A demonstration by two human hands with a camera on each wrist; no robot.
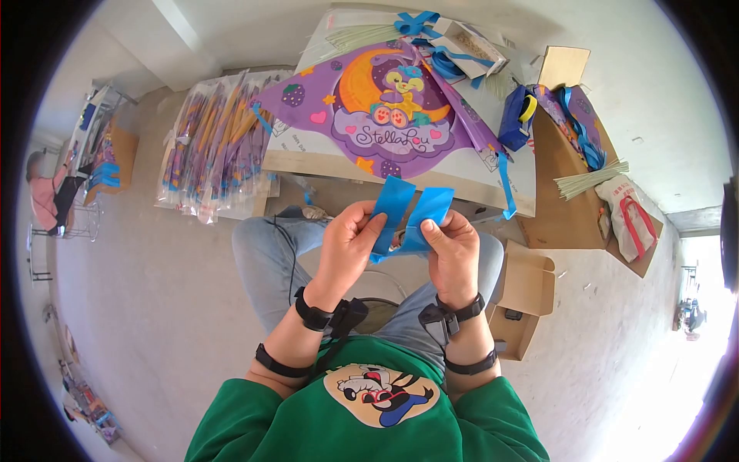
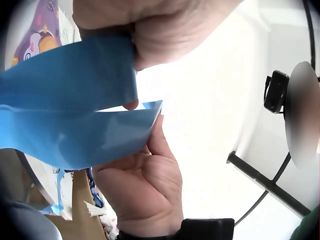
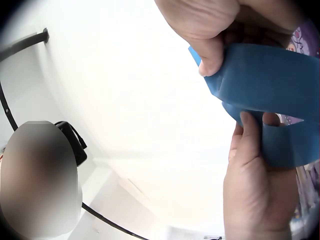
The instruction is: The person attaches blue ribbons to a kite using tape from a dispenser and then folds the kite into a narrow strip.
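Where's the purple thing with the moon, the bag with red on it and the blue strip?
Purple sheet [image 1: 400,138]: head view, on its lettered cloud.
Bag [image 1: 613,191]: head view, on its white side.
Blue strip [image 2: 70,75]: left wrist view, on its upper length.

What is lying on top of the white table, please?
On the table lie a purple StellaLou sheet, pale sticks, blue strips, a white box and a blue tape dispenser. Whatever lies beneath the sheet is covered.

A kite [image 1: 392,115] lies on the table [image 1: 517,181], left of a carton [image 1: 570,212].
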